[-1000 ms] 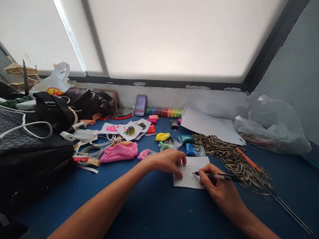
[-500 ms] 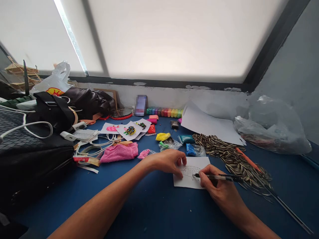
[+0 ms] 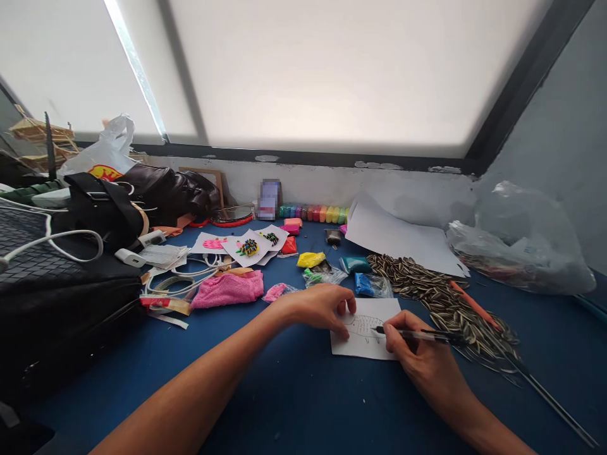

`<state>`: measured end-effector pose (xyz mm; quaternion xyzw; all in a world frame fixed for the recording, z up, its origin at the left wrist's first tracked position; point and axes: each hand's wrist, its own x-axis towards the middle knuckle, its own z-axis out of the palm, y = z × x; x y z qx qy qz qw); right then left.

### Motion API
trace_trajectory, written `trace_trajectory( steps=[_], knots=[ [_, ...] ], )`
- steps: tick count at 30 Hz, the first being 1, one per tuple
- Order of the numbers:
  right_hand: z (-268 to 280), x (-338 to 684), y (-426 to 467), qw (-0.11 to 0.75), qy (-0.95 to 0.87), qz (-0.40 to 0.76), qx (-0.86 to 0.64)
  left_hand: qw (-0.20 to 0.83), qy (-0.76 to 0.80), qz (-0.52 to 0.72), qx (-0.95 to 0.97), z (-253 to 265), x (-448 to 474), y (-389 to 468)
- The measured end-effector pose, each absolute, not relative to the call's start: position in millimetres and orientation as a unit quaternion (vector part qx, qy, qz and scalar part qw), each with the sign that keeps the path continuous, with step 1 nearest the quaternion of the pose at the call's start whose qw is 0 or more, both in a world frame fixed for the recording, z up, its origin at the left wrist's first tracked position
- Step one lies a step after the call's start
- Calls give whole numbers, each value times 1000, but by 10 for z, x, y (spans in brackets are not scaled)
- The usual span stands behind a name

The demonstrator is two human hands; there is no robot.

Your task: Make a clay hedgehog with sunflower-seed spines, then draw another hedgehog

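Note:
A small white sheet of paper lies on the blue table, with a line drawing of an animal: a rounded body filled with short strokes, and thin legs. My left hand rests on the sheet's left side, thumb and forefinger spread apart, steadying it. In my right hand a black pen is pinched between thumb and fingers. Its tip is at the drawing's body, toward the right half. Just beyond the sheet sit a blue clay packet and a teal clay packet.
Sunflower seeds are heaped at the right, an orange stick among them. White paper sheets and a plastic bag lie behind. Decorated cards, a pink cloth and a black bag occupy the left.
My right hand and the pen tip have shifted slightly right and up across the drawing. More leg lines show below the body. My left hand stays in place on the paper.

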<state>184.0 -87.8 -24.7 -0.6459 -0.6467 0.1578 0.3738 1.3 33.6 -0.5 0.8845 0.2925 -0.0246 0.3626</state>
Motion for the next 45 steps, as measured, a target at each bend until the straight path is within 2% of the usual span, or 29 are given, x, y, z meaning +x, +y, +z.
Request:
trace_trajectory(
  steps=[23, 29, 45],
  knots=[
    [-236, 1866, -892, 372, -644, 170, -646, 360, 288, -22, 887, -18, 21, 350],
    [-191, 1906, -899, 383, -632, 142, -658, 366, 289, -21, 884, -20, 17, 351],
    [-202, 1893, -887, 358, -635, 173, -663, 364, 286, -19, 886, -8, 14, 347]
  ],
)
